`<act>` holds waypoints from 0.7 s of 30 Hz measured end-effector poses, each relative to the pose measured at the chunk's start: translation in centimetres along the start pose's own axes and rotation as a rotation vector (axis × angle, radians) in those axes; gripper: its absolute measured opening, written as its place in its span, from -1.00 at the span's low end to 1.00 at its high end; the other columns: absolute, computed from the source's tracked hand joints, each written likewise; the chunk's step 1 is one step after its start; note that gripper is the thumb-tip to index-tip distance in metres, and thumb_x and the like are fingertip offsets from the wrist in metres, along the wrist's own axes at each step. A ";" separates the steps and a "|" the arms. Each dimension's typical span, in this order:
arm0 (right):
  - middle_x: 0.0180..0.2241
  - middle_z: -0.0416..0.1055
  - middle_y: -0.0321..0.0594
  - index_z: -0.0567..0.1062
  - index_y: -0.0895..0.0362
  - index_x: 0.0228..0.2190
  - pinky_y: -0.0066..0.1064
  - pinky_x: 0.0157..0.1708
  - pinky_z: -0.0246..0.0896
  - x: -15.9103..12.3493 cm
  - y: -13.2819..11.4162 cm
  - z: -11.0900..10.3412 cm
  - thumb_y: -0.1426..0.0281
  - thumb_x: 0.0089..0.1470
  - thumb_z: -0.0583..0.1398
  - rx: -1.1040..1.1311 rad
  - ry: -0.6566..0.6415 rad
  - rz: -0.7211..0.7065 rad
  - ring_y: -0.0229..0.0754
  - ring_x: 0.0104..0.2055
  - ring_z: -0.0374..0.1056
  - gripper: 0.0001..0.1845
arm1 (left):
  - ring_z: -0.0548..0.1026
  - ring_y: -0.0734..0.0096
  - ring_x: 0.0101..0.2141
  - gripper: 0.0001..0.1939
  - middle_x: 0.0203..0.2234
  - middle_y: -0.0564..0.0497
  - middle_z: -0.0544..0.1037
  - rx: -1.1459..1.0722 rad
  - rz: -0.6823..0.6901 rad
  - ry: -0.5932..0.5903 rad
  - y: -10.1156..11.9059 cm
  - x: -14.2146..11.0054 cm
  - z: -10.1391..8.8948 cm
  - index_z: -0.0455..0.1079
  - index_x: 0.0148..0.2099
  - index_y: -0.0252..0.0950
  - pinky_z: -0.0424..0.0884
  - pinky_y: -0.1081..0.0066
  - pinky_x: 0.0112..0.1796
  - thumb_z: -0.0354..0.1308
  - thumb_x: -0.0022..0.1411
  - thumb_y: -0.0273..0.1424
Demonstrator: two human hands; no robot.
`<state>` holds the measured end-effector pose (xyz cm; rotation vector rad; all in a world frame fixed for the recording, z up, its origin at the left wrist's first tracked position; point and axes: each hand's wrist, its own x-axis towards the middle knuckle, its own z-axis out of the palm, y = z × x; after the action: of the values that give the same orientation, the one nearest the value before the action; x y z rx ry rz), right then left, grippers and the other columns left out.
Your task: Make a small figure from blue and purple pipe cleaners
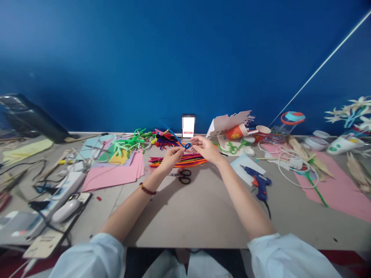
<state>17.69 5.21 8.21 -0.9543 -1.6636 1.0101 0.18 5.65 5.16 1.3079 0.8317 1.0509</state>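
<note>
A blue pipe cleaner [188, 146], bent into a small loop with a straight tail rising to the upper left, is held up between both hands. My left hand [174, 156] pinches it from the left, thumb and fingertips together. From the right, my right hand [206, 148] grips the loop with its fingertips. Below and behind the hands lies a bundle of orange, red and purple pipe cleaners [191, 160]. A pair of dark-handled scissors [184, 177] rests on the table under my left wrist.
A lit phone [188, 126] leans on the blue wall. To the left are pink paper sheets [116, 173], green pipe cleaners [133, 143] and a power strip [62, 191]. A blue glue gun [261, 181], paper cups [236, 133] and a coiled white cable [279, 158] lie right.
</note>
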 end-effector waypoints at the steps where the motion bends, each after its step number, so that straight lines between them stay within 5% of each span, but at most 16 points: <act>1: -0.33 0.49 -0.23 0.45 0.09 -0.20 -0.38 -0.33 0.35 0.0 -0.1 0.0 0.47 0.01 0.12 -0.027 -0.002 -0.017 -0.24 -0.37 0.43 -0.73 | 0.03 0.68 -0.70 -0.65 -0.73 0.20 0.11 -0.033 -0.005 -0.013 0.0 0.1 -0.1 0.45 -0.35 -0.38 -0.11 0.51 -0.64 0.20 0.03 -0.15; 10: -0.21 0.53 -0.20 0.56 0.04 -0.24 -0.32 -0.21 0.32 0.0 -0.1 -0.6 0.46 0.07 0.15 -0.432 -0.001 -0.319 -0.14 -0.17 0.42 -0.77 | 0.01 0.68 -0.71 -0.70 -0.74 0.19 0.06 -0.115 -0.114 -0.092 0.3 0.1 -0.4 0.36 -0.51 -0.37 -0.09 0.52 -0.65 0.23 0.01 -0.21; 21: -0.23 0.52 -0.23 0.55 0.05 -0.31 -0.30 -0.11 0.26 -0.2 0.1 -0.9 0.44 0.14 0.11 -0.657 -0.035 -0.407 -0.14 -0.13 0.40 -0.80 | 0.01 0.67 -0.70 -0.69 -0.74 0.19 0.08 -0.033 -0.106 -0.110 0.6 0.1 -0.5 0.42 -0.47 -0.38 -0.12 0.50 -0.64 0.23 -0.02 -0.19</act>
<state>18.59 5.21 8.19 -0.9416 -2.1596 0.1989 -0.39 5.89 5.72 1.2684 0.7883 0.8981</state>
